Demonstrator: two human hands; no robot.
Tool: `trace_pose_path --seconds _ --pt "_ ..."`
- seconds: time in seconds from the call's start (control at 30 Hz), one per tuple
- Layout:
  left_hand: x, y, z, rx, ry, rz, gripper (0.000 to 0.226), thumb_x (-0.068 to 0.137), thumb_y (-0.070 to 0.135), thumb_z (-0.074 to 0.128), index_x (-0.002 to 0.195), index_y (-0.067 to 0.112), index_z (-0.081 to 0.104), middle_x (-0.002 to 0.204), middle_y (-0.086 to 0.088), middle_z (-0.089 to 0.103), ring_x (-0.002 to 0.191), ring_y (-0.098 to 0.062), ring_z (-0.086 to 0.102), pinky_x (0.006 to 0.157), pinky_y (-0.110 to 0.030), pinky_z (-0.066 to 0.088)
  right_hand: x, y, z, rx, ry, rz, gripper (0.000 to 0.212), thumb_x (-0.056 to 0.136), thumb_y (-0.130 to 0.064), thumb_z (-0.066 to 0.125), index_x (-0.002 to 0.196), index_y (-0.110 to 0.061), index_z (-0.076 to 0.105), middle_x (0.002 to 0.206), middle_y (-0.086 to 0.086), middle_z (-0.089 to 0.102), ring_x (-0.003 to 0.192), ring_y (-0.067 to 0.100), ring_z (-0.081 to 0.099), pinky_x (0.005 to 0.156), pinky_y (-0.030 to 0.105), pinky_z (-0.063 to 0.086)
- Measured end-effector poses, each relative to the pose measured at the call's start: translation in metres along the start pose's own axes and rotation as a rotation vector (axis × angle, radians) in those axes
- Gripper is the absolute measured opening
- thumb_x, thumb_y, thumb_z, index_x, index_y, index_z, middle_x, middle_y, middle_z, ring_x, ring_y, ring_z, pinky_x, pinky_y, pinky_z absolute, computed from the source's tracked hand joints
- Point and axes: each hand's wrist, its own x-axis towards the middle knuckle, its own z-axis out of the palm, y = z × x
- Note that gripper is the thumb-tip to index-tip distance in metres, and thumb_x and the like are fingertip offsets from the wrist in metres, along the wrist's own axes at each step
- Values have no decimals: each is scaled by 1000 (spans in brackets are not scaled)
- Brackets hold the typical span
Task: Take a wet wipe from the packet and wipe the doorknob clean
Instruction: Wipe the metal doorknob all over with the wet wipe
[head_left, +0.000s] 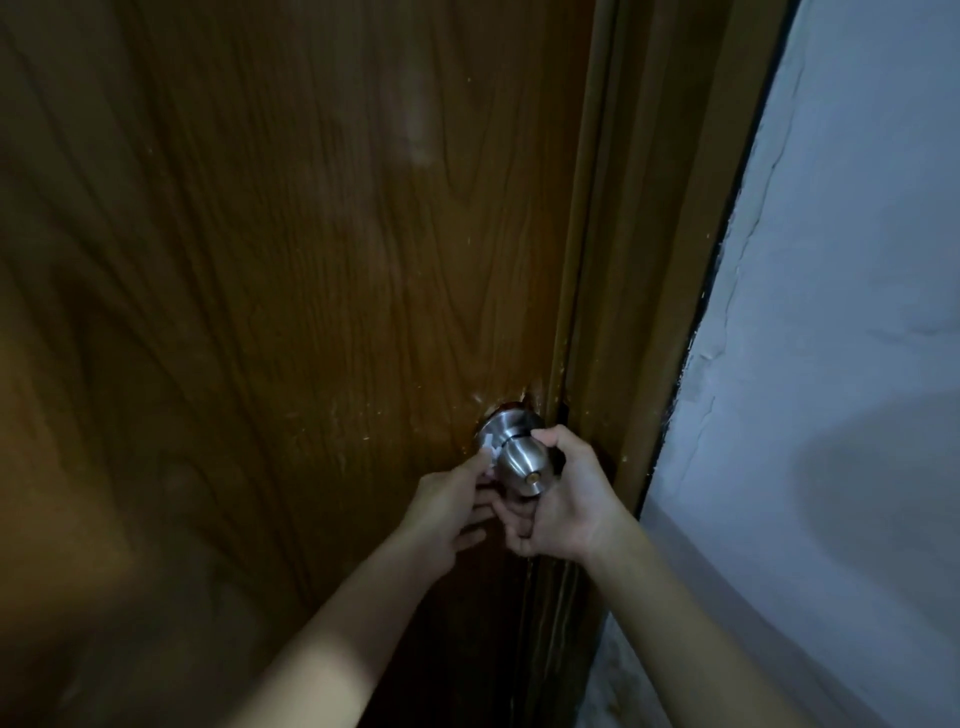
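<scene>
A round brushed-steel doorknob (519, 457) with a small brass button at its centre sticks out of the brown wooden door (291, 291). My left hand (451, 512) pinches a small white wet wipe (488, 453) against the knob's neck on its left side. My right hand (563, 506) cups the knob from the right and below, fingertips resting on the top of the neck. Only a scrap of the wipe shows between my fingers. The packet is not in view.
The door's wooden frame (634, 312) runs down just right of the knob. A pale, cracked plaster wall (841, 322) fills the right side. The scene is dim.
</scene>
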Motion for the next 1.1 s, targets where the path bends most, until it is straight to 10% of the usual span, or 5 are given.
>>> trace_pose_path --seconds 0.27,0.73,1.1 --pt "11 10 12 4 212 146 21 81 24 66 75 4 69 72 -8 70 64 -17 65 56 -26 47 -3 0 1 -94 60 -95 65 73 -61 57 115 -11 59 106 12 61 93 24 57 69 34 42" --pt "9 31 10 1393 589 1287 15 73 18 71 60 12 65 57 -2 62 59 -17 55 44 -25 40 -17 8 -23 -418 196 -355 47 93 -53 29 95 -16 58 94 13 66 85 27 67 67 35 51" --pt "22 74 23 1824 206 1603 19 59 27 82 59 21 63 59 8 61 65 -11 53 48 -22 34 -21 7 -39 -424 202 -326 52 96 -48 29 104 -7 60 85 12 65 73 23 64 60 30 47"
